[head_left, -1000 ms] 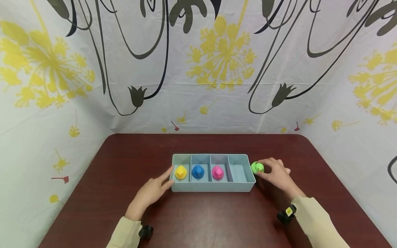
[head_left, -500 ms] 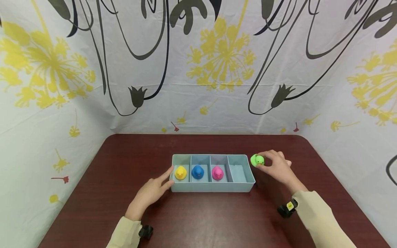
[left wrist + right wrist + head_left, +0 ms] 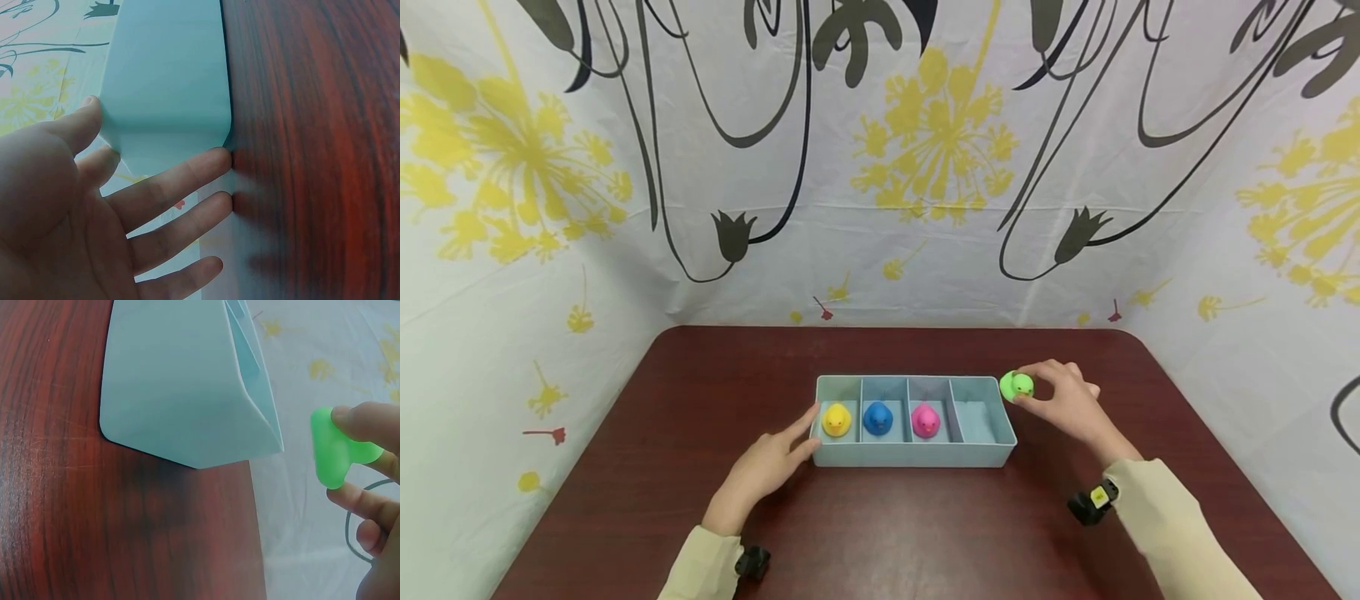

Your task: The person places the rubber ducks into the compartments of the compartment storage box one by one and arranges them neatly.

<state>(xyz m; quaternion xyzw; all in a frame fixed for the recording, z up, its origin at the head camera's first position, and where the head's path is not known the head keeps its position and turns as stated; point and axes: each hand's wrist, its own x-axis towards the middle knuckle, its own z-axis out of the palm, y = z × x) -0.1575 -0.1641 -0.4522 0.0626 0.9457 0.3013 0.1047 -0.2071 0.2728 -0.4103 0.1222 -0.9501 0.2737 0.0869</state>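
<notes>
A light blue box (image 3: 913,455) with several compartments sits on the table. From left to right it holds a yellow duck (image 3: 837,420), a blue duck (image 3: 877,418) and a pink duck (image 3: 926,421); its rightmost compartment has nothing in it. My left hand (image 3: 762,469) touches the box's left end, fingers fairly straight; the left wrist view shows the thumb at the rim and the other fingers spread. Between thumb and fingers, my right hand (image 3: 1070,403) pinches a green duck (image 3: 331,450), raised beside the box's upper right corner.
The dark red-brown table (image 3: 880,533) extends on all sides of the box. Behind it and at both sides hangs a white patterned cloth (image 3: 880,250). Each wrist carries a small black camera, one at the left cuff (image 3: 752,562).
My right hand has lifted the green duck from beside the box's right side, then shifted it slightly left toward the rim. The left hand and box stay put.
</notes>
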